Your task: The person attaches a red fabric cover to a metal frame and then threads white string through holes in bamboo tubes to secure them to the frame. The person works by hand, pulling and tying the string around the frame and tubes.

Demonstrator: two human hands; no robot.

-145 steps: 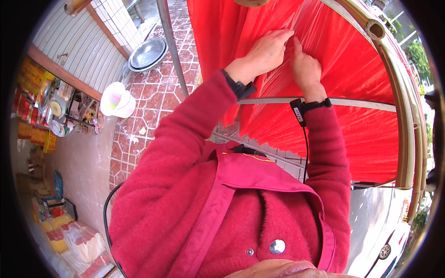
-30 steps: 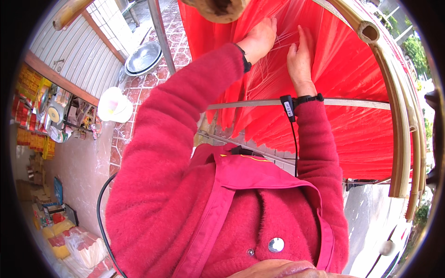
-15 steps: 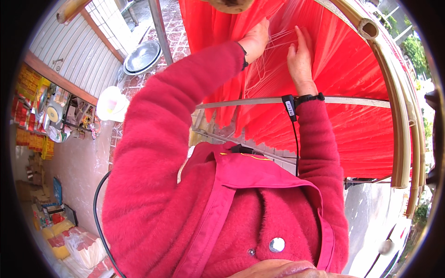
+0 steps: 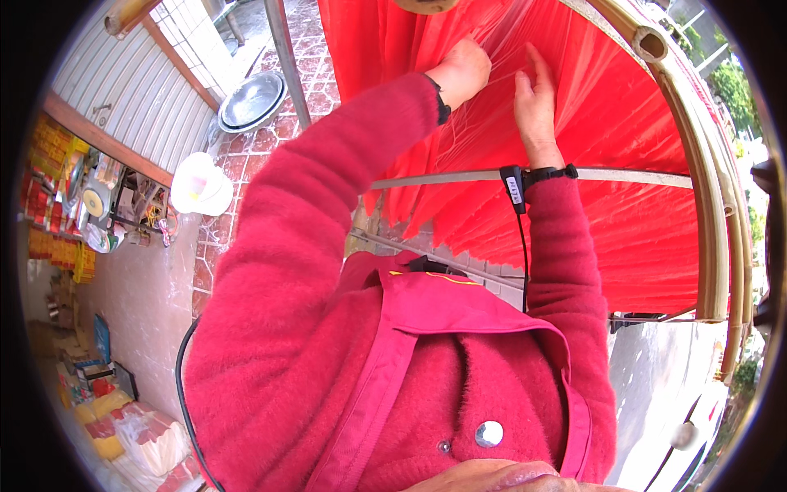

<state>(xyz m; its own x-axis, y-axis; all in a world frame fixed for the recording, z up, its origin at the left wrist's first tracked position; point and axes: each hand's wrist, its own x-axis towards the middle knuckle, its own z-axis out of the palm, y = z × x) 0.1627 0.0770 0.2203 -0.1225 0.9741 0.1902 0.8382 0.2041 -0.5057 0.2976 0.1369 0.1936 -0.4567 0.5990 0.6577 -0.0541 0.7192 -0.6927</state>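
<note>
Long, thin red strands point(image 4: 607, 115) hang in a dense curtain from a frame and drape over a flat pale bar point(image 4: 631, 178). My left hand point(image 4: 465, 72) is closed in a fist at the upper middle, with fine loose strands running from beside it; its fingertips are hidden from view. To its right, my right hand point(image 4: 534, 97) is raised among the strands, fingers stretched upward and thumb apart. It touches the strands at its side without closing around them. A black band with a small cable device point(image 4: 513, 189) sits at my right wrist.
Thick bamboo poles point(image 4: 697, 205) curve along the right, and another bamboo end point(image 4: 123, 18) juts in at upper left. A metal post point(image 4: 287, 66) stands left of the strands. Metal basins point(image 4: 252, 100) and a white bucket point(image 4: 202, 185) rest on the tiled floor.
My left hand has moved slightly right and curled into a fist, nearer my right hand. The pale strands stretched between the hands have slackened or shifted. My right hand has barely moved.
</note>
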